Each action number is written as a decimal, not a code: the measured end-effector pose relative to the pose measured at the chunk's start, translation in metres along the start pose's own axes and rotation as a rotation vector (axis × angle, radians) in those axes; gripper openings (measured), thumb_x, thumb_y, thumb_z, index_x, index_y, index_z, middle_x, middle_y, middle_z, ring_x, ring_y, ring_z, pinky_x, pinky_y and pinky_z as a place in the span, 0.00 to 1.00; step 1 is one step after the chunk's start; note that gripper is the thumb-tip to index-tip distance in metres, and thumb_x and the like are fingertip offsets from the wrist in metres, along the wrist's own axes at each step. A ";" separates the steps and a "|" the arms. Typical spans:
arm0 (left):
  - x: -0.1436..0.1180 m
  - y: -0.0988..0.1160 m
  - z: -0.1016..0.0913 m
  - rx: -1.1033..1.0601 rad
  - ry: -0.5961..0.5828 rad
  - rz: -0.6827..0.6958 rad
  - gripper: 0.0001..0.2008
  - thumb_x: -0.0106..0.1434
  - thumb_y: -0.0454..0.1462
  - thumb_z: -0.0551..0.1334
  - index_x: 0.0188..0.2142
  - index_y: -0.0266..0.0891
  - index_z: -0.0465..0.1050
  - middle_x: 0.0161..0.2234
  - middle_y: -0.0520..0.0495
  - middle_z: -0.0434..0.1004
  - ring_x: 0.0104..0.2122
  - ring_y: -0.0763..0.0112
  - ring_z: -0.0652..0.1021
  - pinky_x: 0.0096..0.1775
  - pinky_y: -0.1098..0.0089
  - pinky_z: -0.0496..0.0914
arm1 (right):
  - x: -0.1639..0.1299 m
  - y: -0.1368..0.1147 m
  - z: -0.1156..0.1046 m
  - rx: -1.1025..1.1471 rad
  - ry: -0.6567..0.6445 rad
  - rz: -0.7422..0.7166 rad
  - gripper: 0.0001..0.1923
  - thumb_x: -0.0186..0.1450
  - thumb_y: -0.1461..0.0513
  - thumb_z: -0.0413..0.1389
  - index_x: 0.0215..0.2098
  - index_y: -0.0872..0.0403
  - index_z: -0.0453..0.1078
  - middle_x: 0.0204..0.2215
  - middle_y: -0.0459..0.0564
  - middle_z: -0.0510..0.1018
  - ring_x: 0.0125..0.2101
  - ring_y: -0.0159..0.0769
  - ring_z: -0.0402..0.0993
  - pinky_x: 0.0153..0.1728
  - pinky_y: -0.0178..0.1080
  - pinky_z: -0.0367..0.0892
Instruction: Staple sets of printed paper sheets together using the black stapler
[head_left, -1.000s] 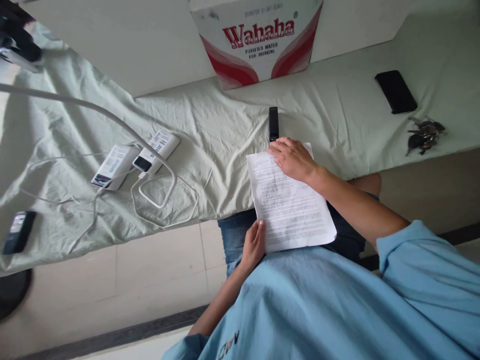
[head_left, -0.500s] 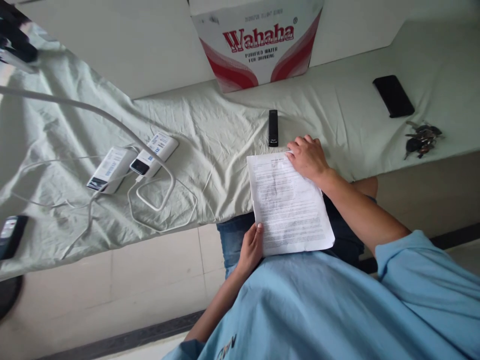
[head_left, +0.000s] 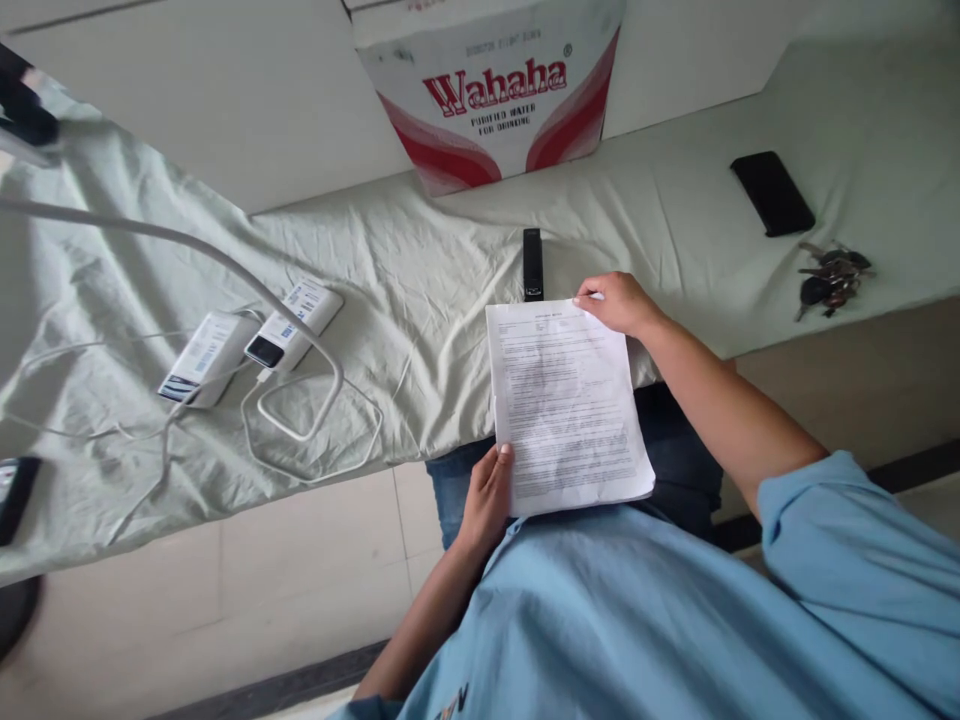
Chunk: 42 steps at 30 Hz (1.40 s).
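A stack of printed paper sheets (head_left: 566,405) lies partly on the cloth-covered table (head_left: 420,270) and partly over my lap. My left hand (head_left: 487,495) grips the stack's lower left edge. My right hand (head_left: 619,302) pinches the upper right corner of the sheets. A small black stapler-like device (head_left: 532,263) lies on the cloth just beyond the top edge of the paper, close to my right hand.
A red-and-white Wahaha carton (head_left: 491,90) stands at the back. Two white power banks (head_left: 251,338) with looping white cables (head_left: 300,400) lie at the left. A black phone (head_left: 772,193) and a bunch of keys (head_left: 829,278) lie at the right. Tiled floor shows below the table edge.
My right hand slid from flat on the sheet's top to its upper right corner and now pinches it. The paper straightened and shifted slightly left.
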<state>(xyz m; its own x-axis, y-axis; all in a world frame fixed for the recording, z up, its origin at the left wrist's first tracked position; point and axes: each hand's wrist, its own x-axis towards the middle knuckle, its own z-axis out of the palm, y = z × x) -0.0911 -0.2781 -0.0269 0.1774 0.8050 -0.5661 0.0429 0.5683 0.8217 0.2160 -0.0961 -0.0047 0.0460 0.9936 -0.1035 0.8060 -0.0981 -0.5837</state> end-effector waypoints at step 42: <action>0.022 0.017 0.008 -0.127 0.045 -0.011 0.34 0.58 0.63 0.70 0.46 0.35 0.82 0.29 0.44 0.81 0.26 0.67 0.75 0.28 0.69 0.67 | -0.014 -0.015 0.005 0.021 0.253 -0.343 0.29 0.73 0.62 0.48 0.71 0.49 0.65 0.69 0.54 0.71 0.69 0.47 0.66 0.71 0.55 0.62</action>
<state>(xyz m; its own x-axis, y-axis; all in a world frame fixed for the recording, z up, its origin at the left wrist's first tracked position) -0.0787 -0.2518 -0.0248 0.1333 0.8037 -0.5799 -0.0812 0.5920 0.8018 0.2003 -0.1091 0.0017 -0.0775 0.9511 0.2991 0.7876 0.2423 -0.5666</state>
